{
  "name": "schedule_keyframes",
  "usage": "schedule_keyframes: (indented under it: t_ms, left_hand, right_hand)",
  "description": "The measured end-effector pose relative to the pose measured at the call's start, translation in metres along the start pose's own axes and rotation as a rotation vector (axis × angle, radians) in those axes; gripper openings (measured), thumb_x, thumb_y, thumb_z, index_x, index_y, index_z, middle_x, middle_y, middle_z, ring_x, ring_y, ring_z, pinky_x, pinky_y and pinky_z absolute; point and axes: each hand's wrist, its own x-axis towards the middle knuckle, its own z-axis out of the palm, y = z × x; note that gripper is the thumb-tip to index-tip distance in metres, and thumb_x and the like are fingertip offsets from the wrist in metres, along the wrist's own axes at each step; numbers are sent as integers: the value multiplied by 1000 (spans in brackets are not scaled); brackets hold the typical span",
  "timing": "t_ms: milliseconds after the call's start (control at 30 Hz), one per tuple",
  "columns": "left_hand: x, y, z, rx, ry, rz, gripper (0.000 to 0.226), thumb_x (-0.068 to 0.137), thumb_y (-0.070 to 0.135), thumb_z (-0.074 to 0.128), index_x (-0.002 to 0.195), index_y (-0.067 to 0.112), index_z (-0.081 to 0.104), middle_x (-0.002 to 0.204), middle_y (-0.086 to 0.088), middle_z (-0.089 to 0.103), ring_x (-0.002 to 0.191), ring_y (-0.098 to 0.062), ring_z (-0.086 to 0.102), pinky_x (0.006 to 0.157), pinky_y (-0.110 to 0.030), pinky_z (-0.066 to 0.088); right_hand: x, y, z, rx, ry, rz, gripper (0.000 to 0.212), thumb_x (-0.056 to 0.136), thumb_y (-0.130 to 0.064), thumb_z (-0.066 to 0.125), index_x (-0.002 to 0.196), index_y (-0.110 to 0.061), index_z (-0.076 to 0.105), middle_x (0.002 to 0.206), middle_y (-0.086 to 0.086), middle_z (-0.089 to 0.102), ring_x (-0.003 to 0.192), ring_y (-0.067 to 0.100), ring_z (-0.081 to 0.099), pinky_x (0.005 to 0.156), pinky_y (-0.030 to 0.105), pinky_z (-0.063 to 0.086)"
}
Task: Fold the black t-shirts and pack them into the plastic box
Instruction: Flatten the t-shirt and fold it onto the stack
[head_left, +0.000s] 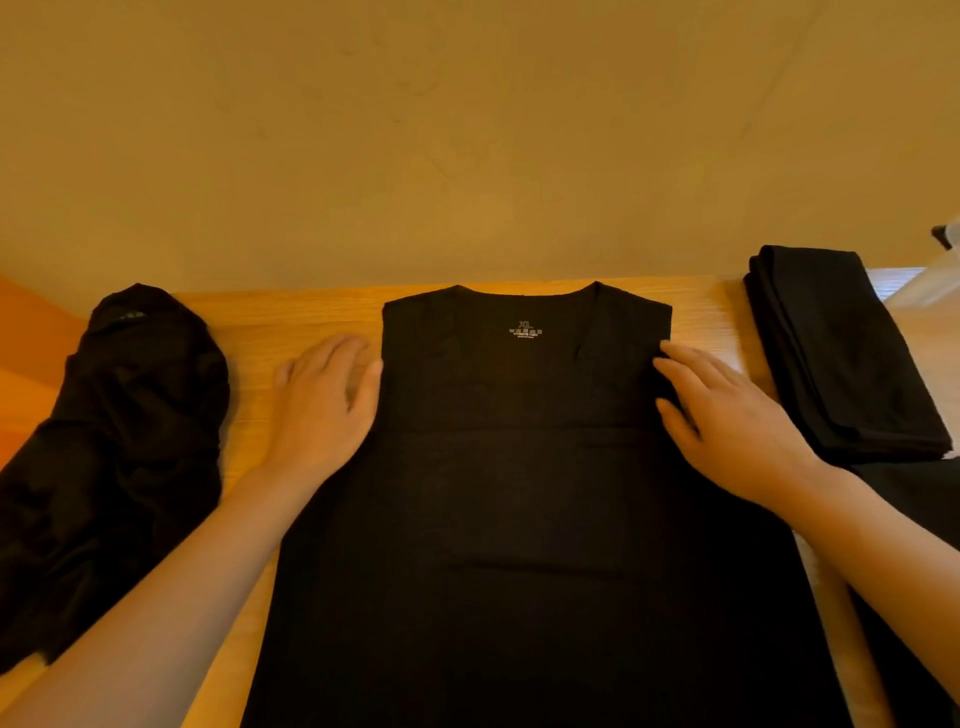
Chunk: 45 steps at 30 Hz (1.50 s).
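Head view: left hand (327, 400) flat on table (311, 322), fingers straight, touching t-shirt (519, 493) left edge. Right hand (727, 410) flat, pressing right shoulder. Sleeves folded in, centre of table. Soft, light, limp; best pinched at shoulder corners. Folded stack (841, 358) right, unfolded pile (119, 441) left.

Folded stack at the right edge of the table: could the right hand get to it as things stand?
Probably yes. The right hand lies flat on the shirt, right beside the folded stack, with only bare table between.
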Motion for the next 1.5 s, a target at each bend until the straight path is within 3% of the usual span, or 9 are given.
schedule_keyframes:
  t_ms: [133,267,633,700,800,933,1133,1333,1500]
  left_hand:
    - [-50,-37,-12,66,-193,146,59,98,56,32,149,27,32,157,9,24,144,-8,17,112,-32,15]
    - [-90,-50,-11,138,-254,207,62,97,59,13,153,33,14,161,13,4,148,-5,-1,118,-36,7]
    - [-143,-56,-16,123,-265,208,57,96,58,16,150,40,18,159,20,4,147,-2,-4,112,-31,-6]
    - [-145,-55,-19,76,-203,142,53,98,54,27,149,39,25,156,20,17,145,-2,9,111,-34,3]
    - [-137,-53,-27,63,-45,57,41,96,32,54,136,30,47,135,8,51,125,-10,40,96,-35,19]
    - [-113,-51,-40,44,-74,-94,25,90,25,65,114,30,64,103,12,61,105,-11,51,85,-27,13]
    - [-79,-38,-58,-31,-334,-318,10,86,28,70,93,32,63,87,13,60,95,-12,55,85,-32,24]
    - [-76,-29,-67,-138,-288,-255,15,83,19,72,82,30,62,85,13,61,87,-11,59,100,-42,41]
    - [-73,-14,-103,-297,-123,-234,13,84,13,71,87,24,65,88,11,63,86,-3,58,72,-15,38]
  right_hand:
    - [-40,9,-4,-55,-39,-57,58,99,-48,27,143,-12,42,149,6,40,138,23,37,111,37,32]
    - [-68,5,5,-105,-80,-71,64,97,-52,21,153,-20,19,160,0,15,148,16,8,119,40,13]
    - [-118,-14,28,-16,-114,-97,58,99,-54,10,152,-31,8,160,-12,-2,147,6,-9,118,28,-10]
    - [-120,-12,23,36,-78,-75,55,100,-50,20,151,-29,14,159,-11,2,147,7,-3,120,30,-3]
    - [-114,1,12,8,26,18,49,97,-26,48,143,-12,40,150,6,37,140,24,32,116,40,23]
    - [-97,8,-8,-57,-42,119,41,92,-15,59,132,-8,52,130,11,54,121,29,49,101,41,42]
    - [-65,5,-27,11,-208,234,21,92,-13,60,112,-11,63,109,5,55,95,18,53,85,30,48]
    - [-61,7,-40,73,-235,244,15,91,-19,62,105,-15,64,91,-1,62,79,13,59,77,29,52]
    - [-67,4,-75,291,-89,247,9,90,-15,63,97,-21,63,79,-8,63,72,5,60,63,16,42]
